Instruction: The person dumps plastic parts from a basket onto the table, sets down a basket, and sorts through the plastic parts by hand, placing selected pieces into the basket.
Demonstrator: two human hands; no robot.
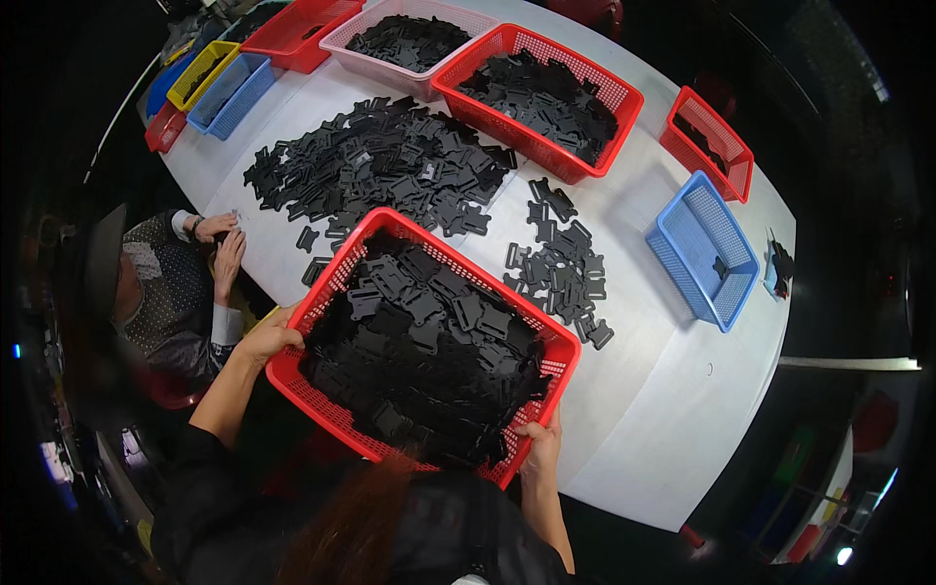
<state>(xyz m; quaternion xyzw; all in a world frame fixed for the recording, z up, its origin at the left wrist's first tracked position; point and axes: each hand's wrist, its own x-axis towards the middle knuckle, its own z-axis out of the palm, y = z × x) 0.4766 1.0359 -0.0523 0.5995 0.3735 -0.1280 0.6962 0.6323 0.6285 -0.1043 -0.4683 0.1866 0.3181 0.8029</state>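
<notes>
Between my two hands is a red plastic basket (322,407), tilted in view and filled with black plastic buckle pieces (429,336). My left hand (272,337) grips its left side, thumb over the rim. At the lower right corner my right hand (542,444) clasps the rim, its other fingers hidden beneath. The basket's far edge overlaps the white table, where a large heap of black buckle pieces (390,166) lies. A smaller scatter of the same pieces (561,263) spreads to the right of the heap.
Beyond the heap stand a filled red basket (629,107) and a filled pink basket (336,34). A blue basket (673,239) and a smaller red basket (741,175) sit at right. More bins line the far left. A seated person's hands (226,244) rest at the table's left edge.
</notes>
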